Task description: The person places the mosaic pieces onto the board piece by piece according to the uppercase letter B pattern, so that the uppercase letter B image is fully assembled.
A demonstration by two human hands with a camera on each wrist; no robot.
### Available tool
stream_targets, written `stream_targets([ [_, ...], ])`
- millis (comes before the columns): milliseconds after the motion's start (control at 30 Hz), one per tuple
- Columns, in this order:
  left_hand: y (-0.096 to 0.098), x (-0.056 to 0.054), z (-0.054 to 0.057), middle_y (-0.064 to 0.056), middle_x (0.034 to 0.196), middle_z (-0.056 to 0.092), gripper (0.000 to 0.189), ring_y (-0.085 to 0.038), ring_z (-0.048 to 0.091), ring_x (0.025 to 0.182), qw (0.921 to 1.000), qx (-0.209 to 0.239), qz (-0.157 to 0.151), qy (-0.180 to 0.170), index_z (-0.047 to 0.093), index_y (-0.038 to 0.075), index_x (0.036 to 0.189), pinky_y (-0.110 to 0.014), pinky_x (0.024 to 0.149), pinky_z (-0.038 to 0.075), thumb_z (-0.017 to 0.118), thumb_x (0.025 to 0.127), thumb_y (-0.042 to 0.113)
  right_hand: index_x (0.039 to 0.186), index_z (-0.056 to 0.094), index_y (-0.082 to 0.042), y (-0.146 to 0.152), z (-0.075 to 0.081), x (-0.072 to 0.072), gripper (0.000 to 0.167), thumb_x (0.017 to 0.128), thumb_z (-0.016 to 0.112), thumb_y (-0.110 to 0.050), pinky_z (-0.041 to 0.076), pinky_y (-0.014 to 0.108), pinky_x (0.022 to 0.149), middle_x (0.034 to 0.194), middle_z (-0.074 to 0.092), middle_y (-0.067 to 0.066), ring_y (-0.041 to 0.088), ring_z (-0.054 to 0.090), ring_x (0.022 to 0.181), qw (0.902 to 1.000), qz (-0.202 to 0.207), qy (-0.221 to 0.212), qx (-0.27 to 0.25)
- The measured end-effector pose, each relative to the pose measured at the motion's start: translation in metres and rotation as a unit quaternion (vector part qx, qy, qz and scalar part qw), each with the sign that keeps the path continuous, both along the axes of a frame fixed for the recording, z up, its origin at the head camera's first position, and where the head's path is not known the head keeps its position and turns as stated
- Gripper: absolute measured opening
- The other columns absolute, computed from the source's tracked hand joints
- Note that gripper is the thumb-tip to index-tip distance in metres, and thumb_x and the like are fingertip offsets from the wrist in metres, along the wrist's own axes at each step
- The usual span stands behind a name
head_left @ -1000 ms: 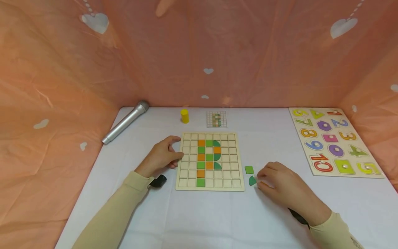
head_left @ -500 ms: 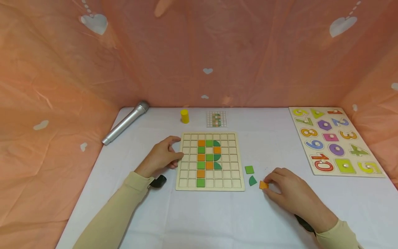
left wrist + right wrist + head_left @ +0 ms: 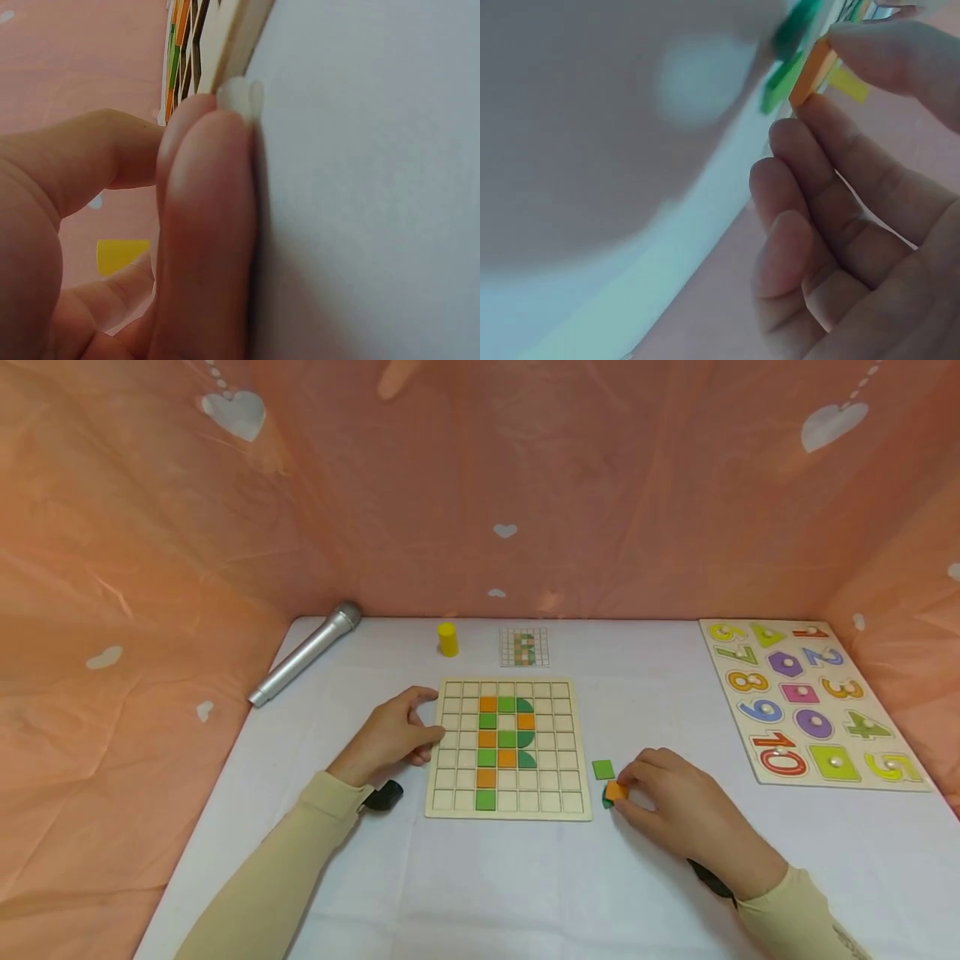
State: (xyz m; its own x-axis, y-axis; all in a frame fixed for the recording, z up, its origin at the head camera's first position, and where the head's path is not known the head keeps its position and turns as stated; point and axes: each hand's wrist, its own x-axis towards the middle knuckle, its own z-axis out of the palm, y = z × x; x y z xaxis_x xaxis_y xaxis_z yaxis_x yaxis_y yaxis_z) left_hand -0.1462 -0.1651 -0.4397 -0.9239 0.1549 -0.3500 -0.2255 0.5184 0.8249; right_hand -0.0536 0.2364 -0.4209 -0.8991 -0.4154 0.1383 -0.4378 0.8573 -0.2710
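My right hand point(image 3: 678, 806) pinches an orange square tile point(image 3: 617, 790) between thumb and index finger, right of the wooden grid board point(image 3: 453, 779). The tile overlaps a dark green quarter-circle tile point(image 3: 606, 802), most of which is hidden. A light green square tile point(image 3: 603, 769) lies just behind. In the right wrist view the orange tile point(image 3: 811, 73) stands on edge between the fingertips, its other fingers loosely bent. My left hand point(image 3: 392, 727) rests at the board's left edge, thumb and index finger apart and touching it. Orange, light green and dark green pieces form a letter-like pattern on the board.
Behind the board lie a small printed pattern card point(image 3: 524, 647) and a yellow cylinder point(image 3: 447, 640). A silver microphone point(image 3: 303, 656) lies at the back left. A number-and-shape puzzle board point(image 3: 813, 706) lies at the right. An orange cloth point(image 3: 525, 485) walls in the white table.
My right hand drew the orange tile rightward, away from the quarter circle, then brought it back left over that piece. The left hand has stayed at the board's edge.
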Motion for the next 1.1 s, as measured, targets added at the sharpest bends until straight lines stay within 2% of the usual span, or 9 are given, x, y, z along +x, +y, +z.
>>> stream_targets([
  [200, -0.001, -0.001, -0.002, -0.011, 0.086, 0.066, 0.068, -0.017, 0.068, 0.064, 1.0000, 0.003, 0.003, -0.001, 0.049, 0.018, 0.157, -0.029, 0.063, 0.064, 0.080, 0.096, 0.015, 0.094, 0.078, -0.017, -0.030, 0.001, -0.008, 0.018, 0.087, 0.090, -0.029, 0.060, 0.032, 0.075, 0.093, 0.065, -0.010, 0.007, 0.058, 0.088, 0.9994, 0.033, 0.006, -0.001],
  [700, -0.001, -0.001, -0.001, -0.011, 0.086, 0.067, 0.068, -0.017, 0.069, 0.064, 1.0000, 0.001, -0.002, 0.004, 0.049, 0.018, 0.156, -0.029, 0.062, 0.064, 0.080, 0.096, 0.015, 0.095, 0.080, -0.015, -0.097, 0.004, -0.022, 0.016, 0.086, 0.089, -0.025, 0.057, 0.026, 0.074, 0.093, 0.068, -0.007, 0.010, 0.059, 0.088, 0.9923, 0.121, 0.009, -0.027],
  [833, -0.001, -0.001, -0.001, -0.010, 0.085, 0.067, 0.067, -0.017, 0.068, 0.063, 1.0000, 0.005, -0.003, 0.006, 0.049, 0.017, 0.156, -0.030, 0.063, 0.064, 0.079, 0.096, 0.014, 0.092, 0.079, -0.016, -0.108, 0.002, -0.023, 0.014, 0.086, 0.089, -0.024, 0.056, 0.024, 0.072, 0.089, 0.065, -0.008, 0.010, 0.059, 0.087, 0.9895, 0.139, 0.007, -0.040],
  [1100, -0.001, 0.000, 0.002, -0.010, 0.085, 0.068, 0.068, -0.017, 0.069, 0.063, 0.9999, -0.004, -0.008, 0.009, 0.049, 0.016, 0.157, -0.030, 0.062, 0.064, 0.079, 0.096, 0.015, 0.088, 0.079, -0.016, -0.117, -0.003, -0.021, 0.008, 0.087, 0.086, -0.018, 0.056, 0.025, 0.071, 0.087, 0.068, -0.007, 0.011, 0.060, 0.083, 0.9866, 0.156, 0.029, -0.039],
])
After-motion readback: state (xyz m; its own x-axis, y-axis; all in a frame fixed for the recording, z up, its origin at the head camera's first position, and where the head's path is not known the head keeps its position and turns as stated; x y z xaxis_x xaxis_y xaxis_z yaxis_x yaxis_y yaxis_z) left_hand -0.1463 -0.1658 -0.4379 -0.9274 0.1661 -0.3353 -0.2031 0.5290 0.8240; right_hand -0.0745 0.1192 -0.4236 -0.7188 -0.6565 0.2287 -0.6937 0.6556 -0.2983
